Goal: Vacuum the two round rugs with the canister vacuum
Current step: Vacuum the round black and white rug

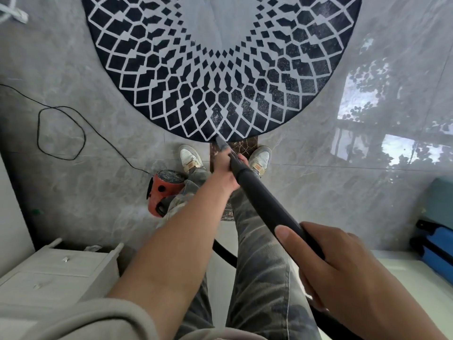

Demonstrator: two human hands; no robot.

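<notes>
A round black rug [171, 77] with a white lattice pattern fills the upper middle of the floor. The black vacuum wand [264, 204] slants from lower right up to the rug's near edge, and its nozzle tip [219, 139] touches the rug there. My left hand [226, 171] grips the wand low down, near the nozzle. My right hand [343, 271] grips the wand's upper end, thumb along the tube. The red canister vacuum [163, 192] stands on the floor left of my legs. Only one rug is in view.
A thin black power cord [61, 133] loops over the grey tiles at left. A white drawer unit [58, 271] stands at lower left, a blue suitcase [436, 244] at right. My two white shoes [191, 158] are at the rug's edge. The black hose [224, 253] runs behind my legs.
</notes>
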